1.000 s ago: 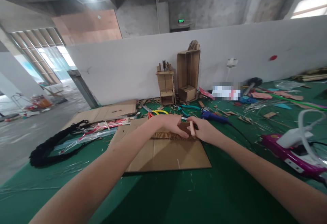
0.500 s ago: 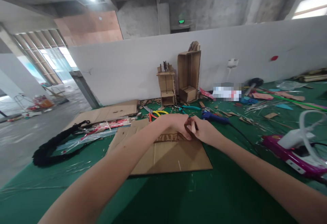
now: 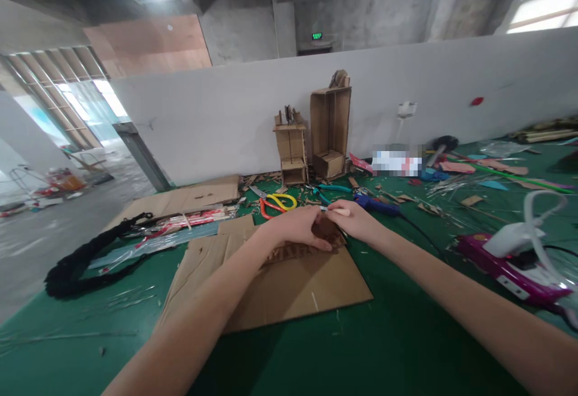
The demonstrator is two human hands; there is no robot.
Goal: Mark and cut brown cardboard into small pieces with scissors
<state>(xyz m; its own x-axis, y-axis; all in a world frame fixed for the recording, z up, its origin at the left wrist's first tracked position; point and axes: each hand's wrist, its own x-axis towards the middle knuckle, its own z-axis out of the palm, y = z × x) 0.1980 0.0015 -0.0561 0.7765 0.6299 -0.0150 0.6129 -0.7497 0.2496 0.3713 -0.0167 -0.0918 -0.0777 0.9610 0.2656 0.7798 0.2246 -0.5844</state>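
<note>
Two box shapes [image 3: 291, 144] [image 3: 329, 163] stand made, the cardboard sheet [image 3: 311, 284] lies flat and unbuilt on the table [image 3: 289, 363], the right hand [image 3: 360, 222] grips a small pale tool [image 3: 342, 211], and I can't tell the grip of the left hand [image 3: 293, 224].

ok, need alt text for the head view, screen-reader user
A person's left hand and right hand work close together over a flat cardboard sheet on a green table; what they grip is unclear. Two upright cardboard structures stand behind, by a white wall, with a magenta power strip at right.
</note>
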